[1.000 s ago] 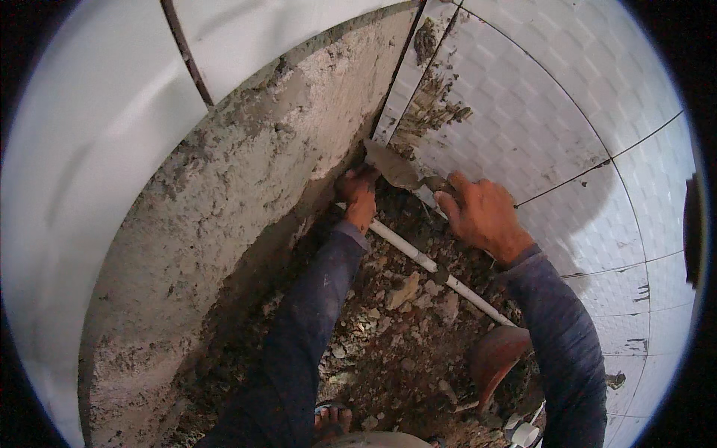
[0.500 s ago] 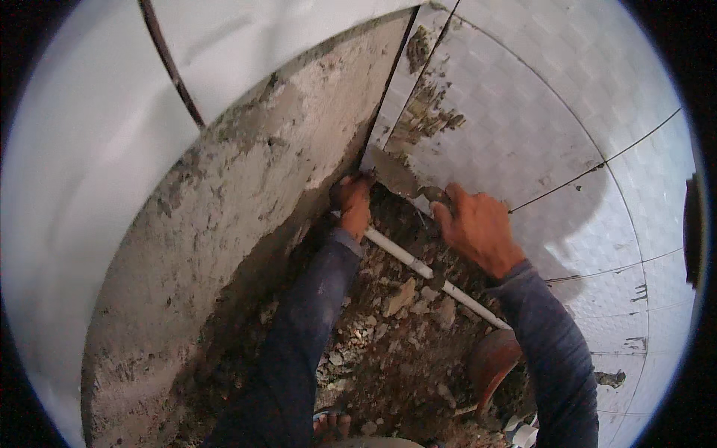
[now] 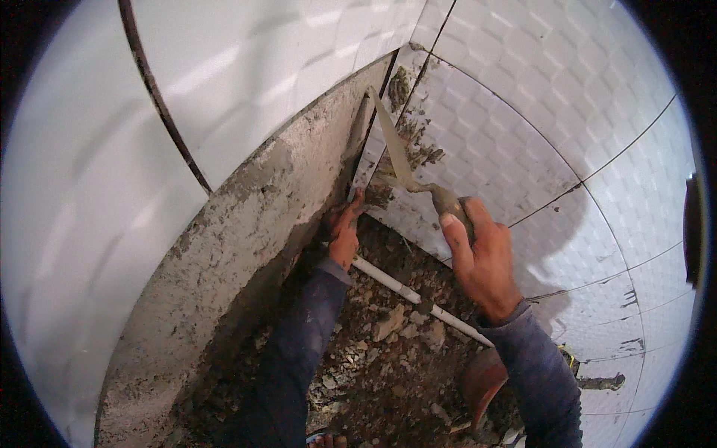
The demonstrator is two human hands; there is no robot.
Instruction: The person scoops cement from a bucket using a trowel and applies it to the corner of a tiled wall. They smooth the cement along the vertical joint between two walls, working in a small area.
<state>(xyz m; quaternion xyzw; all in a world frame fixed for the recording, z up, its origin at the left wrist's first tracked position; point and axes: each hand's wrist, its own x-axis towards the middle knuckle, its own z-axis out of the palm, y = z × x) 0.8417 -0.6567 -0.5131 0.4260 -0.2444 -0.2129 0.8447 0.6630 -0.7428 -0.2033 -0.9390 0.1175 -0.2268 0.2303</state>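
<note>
My right hand (image 3: 484, 257) is wrapped round the handle of a mortar-smeared trowel (image 3: 394, 145). Its blade points up and away, the tip close to the wall corner. Low in that corner, my left hand (image 3: 344, 233) rests at the foot of a narrow white tile strip (image 3: 366, 170), one finger stretched up against it and the others partly hidden. Right of the strip, a large textured white wall tile (image 3: 493, 149) carries smears of wet mortar (image 3: 423, 155). To the left stands a bare, mortar-coated wall section (image 3: 246, 216).
A white pipe (image 3: 388, 281) crosses the ground below my hands. Rubble and broken stone (image 3: 388, 325) cover the floor. A reddish-brown curved object (image 3: 484, 384) lies by my right forearm. Smooth white tiles (image 3: 254, 67) cover the upper left wall. My toes (image 3: 326, 440) show at the bottom.
My right hand has turned the trowel so its blade rises away from the tile's lower edge toward the corner. My left hand stays low at the corner. The view has shifted slightly.
</note>
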